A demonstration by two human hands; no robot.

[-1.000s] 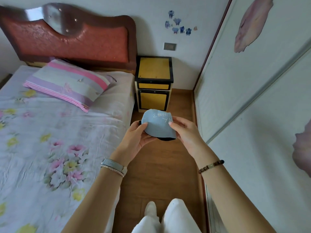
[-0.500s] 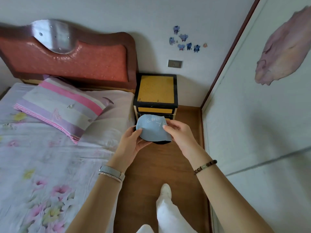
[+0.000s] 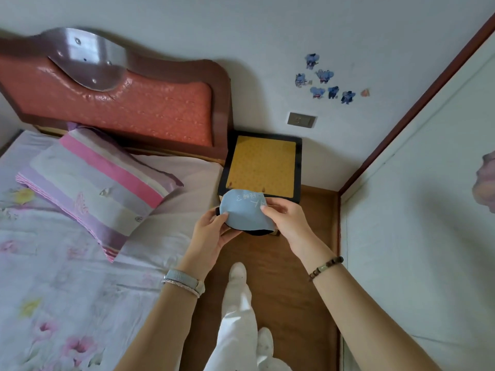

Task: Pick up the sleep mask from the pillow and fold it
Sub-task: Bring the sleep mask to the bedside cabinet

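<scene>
The light blue sleep mask (image 3: 245, 210) is folded over, its black underside peeking out along the lower edge. I hold it in the air between the bed and the nightstand. My left hand (image 3: 211, 232) pinches its left edge with thumb on top. My right hand (image 3: 285, 219) grips its right edge. The striped pink and purple pillow (image 3: 93, 180) lies on the bed to the left with nothing on it.
The bed with a floral sheet (image 3: 53, 290) fills the left side, under a red padded headboard (image 3: 128, 103). A yellow-topped nightstand (image 3: 263, 164) stands just beyond my hands. A wardrobe door (image 3: 417, 223) runs along the right. My legs in white stand on the wooden floor (image 3: 289, 290).
The view has tilted up and closed in on the nightstand and headboard. Both hands keep the same hold on the folded mask, now over the nightstand's front edge.
</scene>
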